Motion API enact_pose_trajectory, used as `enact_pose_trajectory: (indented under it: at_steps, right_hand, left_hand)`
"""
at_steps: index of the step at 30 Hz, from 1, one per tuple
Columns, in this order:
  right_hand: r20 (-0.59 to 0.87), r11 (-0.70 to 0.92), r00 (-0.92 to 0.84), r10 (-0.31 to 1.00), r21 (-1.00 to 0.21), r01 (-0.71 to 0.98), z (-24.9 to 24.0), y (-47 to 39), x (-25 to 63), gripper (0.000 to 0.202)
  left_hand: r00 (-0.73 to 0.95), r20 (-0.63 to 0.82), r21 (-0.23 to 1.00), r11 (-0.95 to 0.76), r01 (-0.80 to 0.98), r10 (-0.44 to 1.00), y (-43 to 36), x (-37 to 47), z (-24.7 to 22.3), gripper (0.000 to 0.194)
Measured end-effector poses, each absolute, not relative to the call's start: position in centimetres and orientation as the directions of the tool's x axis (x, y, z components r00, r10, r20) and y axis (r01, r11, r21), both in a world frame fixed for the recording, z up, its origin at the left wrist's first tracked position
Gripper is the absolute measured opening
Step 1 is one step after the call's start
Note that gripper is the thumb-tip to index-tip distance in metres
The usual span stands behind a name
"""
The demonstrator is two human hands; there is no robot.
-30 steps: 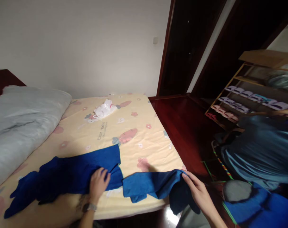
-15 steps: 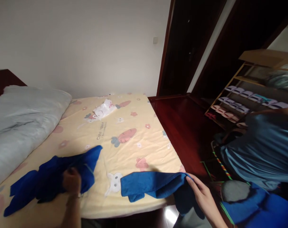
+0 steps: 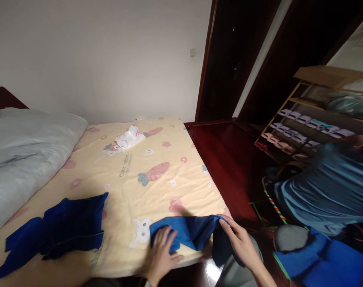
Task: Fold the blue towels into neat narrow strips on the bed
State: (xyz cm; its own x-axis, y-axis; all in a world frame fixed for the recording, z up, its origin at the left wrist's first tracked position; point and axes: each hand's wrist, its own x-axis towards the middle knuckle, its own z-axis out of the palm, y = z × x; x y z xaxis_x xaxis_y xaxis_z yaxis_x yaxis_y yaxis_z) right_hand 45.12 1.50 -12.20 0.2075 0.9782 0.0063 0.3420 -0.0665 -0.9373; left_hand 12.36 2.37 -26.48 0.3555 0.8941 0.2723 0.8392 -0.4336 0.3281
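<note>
bed: two blue cloths; right hand pinches one cloth, left hand unclenched, spread over its end.

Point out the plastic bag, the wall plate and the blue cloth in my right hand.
Plastic bag (image 3: pixel 129 138), head view: crumpled middle.
Wall plate (image 3: pixel 192 52), head view: its face.
Held cloth (image 3: pixel 188 230), head view: middle stretch.

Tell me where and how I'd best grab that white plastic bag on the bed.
I'd pinch the white plastic bag by its bunched-up middle, coming down from above on the near side. It lies crumpled on the bed, with its folds raised enough to pinch, and that side is open, while the wall stands behind it.
</note>
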Motion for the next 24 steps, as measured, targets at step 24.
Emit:
enact_pose_trajectory:
  at_steps: [24]
  right_hand:
    - [0.606,0.168,-0.073,0.792,-0.101,0.981,-5.3,2.1,50.8,0.046]
  left_hand:
    - [-0.172,0.522,0.545,-0.172,0.82,0.836,6.0,5.8,-22.1,0.037]
